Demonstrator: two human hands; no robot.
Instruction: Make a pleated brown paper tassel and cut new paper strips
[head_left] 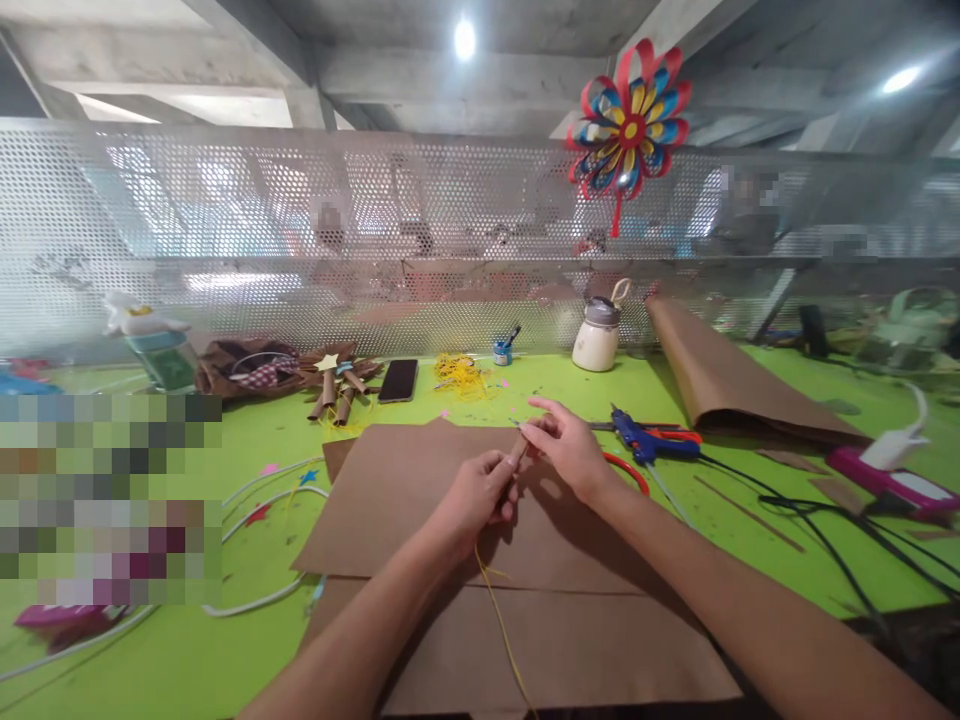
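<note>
My left hand (484,490) is closed around a small rolled tube of brown paper (519,450), held above the sheets. At the tube's upper end, the fingers of my right hand (561,447) pinch it, with one finger stretched out. A tiny pale bit shows at the right fingertips, too small to name. Yellow string (495,605) hangs from beneath my left hand down across the brown paper sheets (405,500). Part of the tube is hidden by my fingers.
Right of my hands lie a blue glue gun (649,437) and red-handled scissors (628,468). Behind are a phone (398,381), tangled yellow string (461,375), a blue jar (502,350), a white bottle (596,338) and finished-looking paper rolls (328,388). Black cables (817,540) run at right.
</note>
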